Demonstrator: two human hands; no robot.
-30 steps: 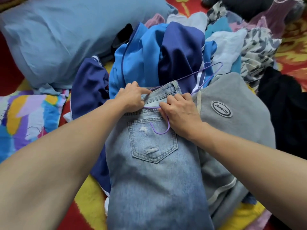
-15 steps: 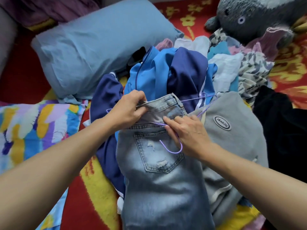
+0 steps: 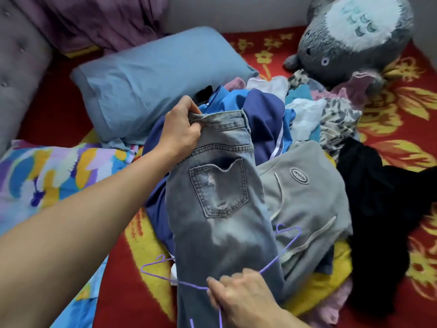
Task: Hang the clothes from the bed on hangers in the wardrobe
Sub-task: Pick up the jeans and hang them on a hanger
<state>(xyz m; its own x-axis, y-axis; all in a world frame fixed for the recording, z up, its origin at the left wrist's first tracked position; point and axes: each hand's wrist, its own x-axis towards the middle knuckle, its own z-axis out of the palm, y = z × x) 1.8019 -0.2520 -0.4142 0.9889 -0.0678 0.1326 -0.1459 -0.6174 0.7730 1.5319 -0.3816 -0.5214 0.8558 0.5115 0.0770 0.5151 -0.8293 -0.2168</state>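
left hand (image 3: pixel 182 129) grips jeans (image 3: pixel 222 223), right hand (image 3: pixel 246 297) hanger (image 3: pixel 290 241)

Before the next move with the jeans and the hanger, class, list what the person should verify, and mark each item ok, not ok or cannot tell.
1. Grip of the left hand on the waistband of the jeans: ok, fingers curled round it.
2. Grip of the right hand on the purple hanger: ok, it pinches the wire.
3. Jeans threaded through the hanger: cannot tell, the lower bar is hidden behind the denim.
4. Hanger clear of the grey sweatshirt: cannot tell, its right end shows over it.
5. Path to the wardrobe: cannot tell, it is not in view.
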